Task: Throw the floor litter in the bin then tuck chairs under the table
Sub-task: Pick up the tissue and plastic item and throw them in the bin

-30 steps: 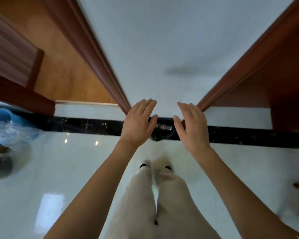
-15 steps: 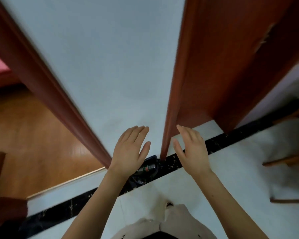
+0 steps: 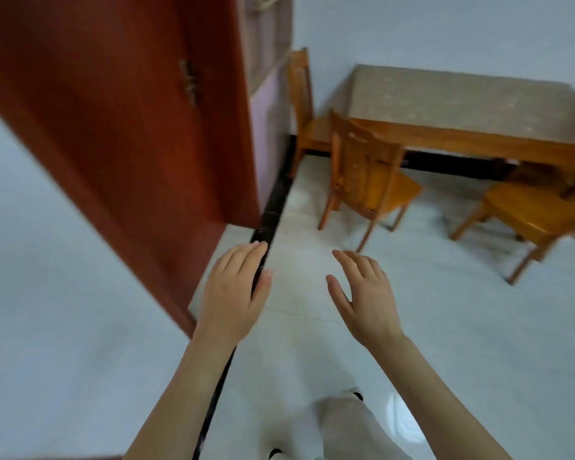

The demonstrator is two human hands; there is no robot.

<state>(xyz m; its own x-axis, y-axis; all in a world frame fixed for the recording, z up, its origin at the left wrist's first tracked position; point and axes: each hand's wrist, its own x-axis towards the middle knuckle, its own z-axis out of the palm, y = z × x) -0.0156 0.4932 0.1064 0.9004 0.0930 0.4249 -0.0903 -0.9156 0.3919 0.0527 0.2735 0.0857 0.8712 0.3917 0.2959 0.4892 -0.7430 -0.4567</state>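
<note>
Left hand (image 3: 233, 293) and right hand (image 3: 365, 298) empty, fingers spread, before untucked chairs (image 3: 369, 180); no writing legible.

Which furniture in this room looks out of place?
Two orange wooden chairs stand pulled out from the stone-topped wooden table: the nearer chair sits askew, and the right-hand chair stands clear of the table's edge.
</note>
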